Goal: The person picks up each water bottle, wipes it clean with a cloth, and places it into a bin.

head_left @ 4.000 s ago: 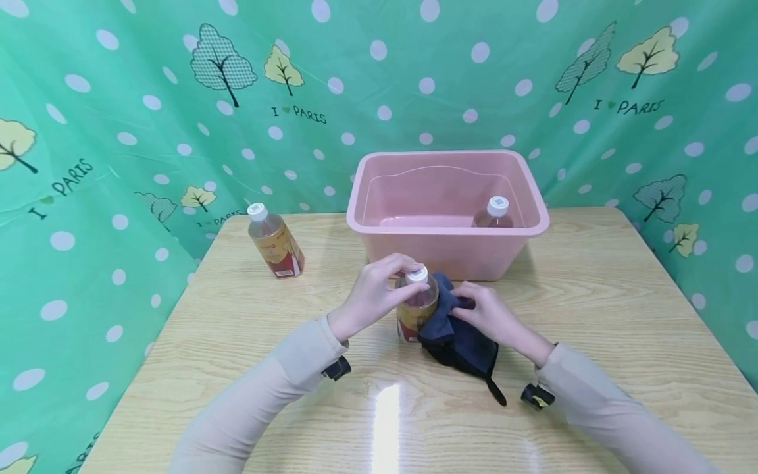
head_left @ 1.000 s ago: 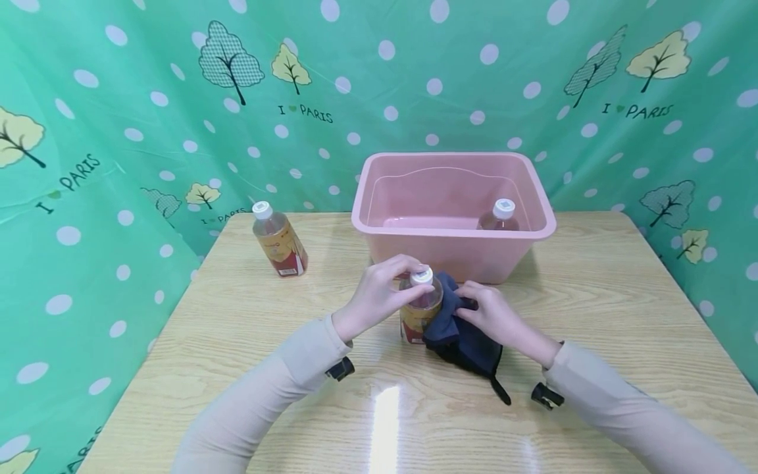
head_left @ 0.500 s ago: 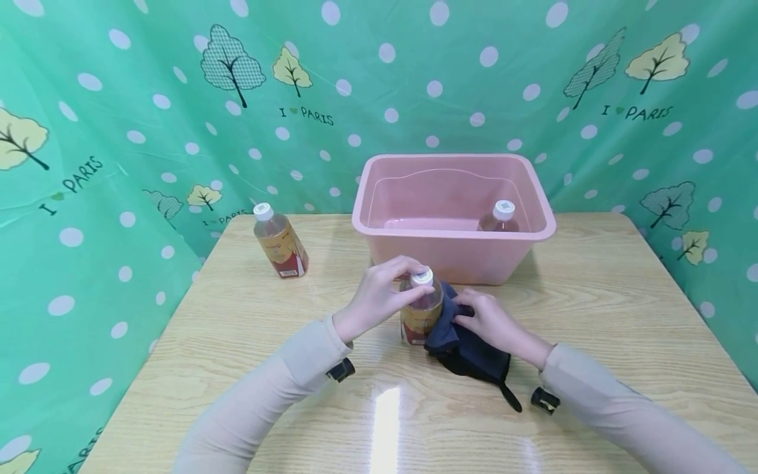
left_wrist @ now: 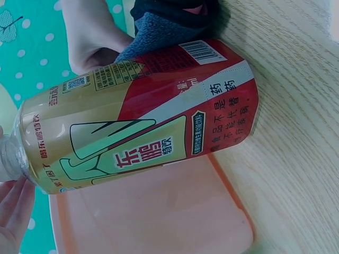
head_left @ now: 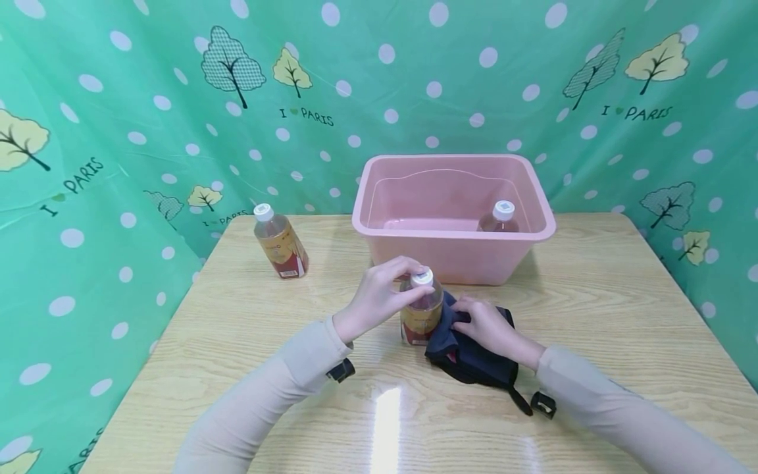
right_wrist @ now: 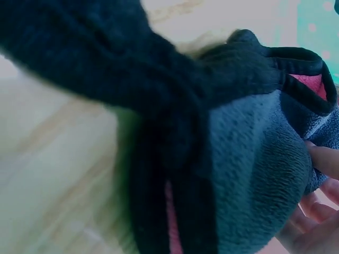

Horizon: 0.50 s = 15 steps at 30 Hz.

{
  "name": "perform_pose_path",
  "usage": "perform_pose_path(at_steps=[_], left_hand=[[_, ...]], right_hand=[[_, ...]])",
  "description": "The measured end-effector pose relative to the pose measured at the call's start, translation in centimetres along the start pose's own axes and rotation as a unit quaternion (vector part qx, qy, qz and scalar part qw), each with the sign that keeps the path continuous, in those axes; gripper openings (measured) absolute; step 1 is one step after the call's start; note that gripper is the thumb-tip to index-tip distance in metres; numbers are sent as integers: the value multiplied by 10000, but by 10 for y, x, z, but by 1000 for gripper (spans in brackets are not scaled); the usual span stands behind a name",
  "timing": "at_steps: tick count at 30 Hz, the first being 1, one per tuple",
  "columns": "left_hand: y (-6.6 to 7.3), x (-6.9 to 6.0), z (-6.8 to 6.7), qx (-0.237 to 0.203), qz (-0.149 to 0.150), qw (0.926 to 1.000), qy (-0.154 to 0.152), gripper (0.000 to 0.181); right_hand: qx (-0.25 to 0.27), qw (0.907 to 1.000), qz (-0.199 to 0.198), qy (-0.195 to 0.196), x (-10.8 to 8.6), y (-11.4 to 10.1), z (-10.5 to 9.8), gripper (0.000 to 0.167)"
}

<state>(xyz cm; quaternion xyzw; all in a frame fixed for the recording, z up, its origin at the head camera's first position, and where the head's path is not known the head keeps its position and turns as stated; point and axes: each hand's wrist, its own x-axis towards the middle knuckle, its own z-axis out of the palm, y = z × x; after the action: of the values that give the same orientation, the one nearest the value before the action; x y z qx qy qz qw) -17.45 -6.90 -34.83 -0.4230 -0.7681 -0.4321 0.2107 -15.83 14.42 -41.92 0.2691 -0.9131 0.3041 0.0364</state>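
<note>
My left hand (head_left: 379,289) grips the white cap of an upright drink bottle (head_left: 421,322) from above, fingers on one side and thumb on the other. In the left wrist view the bottle (left_wrist: 153,116) shows a gold and red label with Chinese characters. My right hand (head_left: 490,329) pinches a dark blue-grey cloth (head_left: 474,361) against the bottle's right side. In the right wrist view the cloth (right_wrist: 249,174) looks fleecy, with black edging and some pink showing. Its black loop (head_left: 520,400) lies towards the front right. The right fingertips are partly hidden by the folds.
A pink plastic tub (head_left: 450,253) stands just behind the held bottle. Inside it at the right is a bottle (head_left: 502,218), mostly hidden by the front wall. Another bottle (head_left: 281,247) stands at the table's (head_left: 266,395) back left. A green polka-dot curtain (head_left: 379,79) hangs behind.
The right hand has moved slightly down the bottle's side. The cloth and its loop have shifted to the right and nearer, and a bit of pink now shows. The left hand keeps its grip.
</note>
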Motion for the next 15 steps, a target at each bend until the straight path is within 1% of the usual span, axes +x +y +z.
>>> perform_pose_path(at_steps=[5, 10, 13, 15], left_hand=[[0, 0, 0, 20, 15, 10000, 20, 22], [-1, 0, 1, 0, -10, 10000, 21, 23], [-1, -1, 1, -29, -2, 10000, 24, 23], [-1, -1, 1, -52, 6, 10000, 25, 23]], right_hand=[[-51, 9999, 122, -92, -2, 1, 2, 19], [66, 9997, 204, -154, -2, -2, -1, 19], [197, 9996, 194, -83, -2, -4, -5, 19], [273, 9995, 145, 35, -1, -6, -8, 19]])
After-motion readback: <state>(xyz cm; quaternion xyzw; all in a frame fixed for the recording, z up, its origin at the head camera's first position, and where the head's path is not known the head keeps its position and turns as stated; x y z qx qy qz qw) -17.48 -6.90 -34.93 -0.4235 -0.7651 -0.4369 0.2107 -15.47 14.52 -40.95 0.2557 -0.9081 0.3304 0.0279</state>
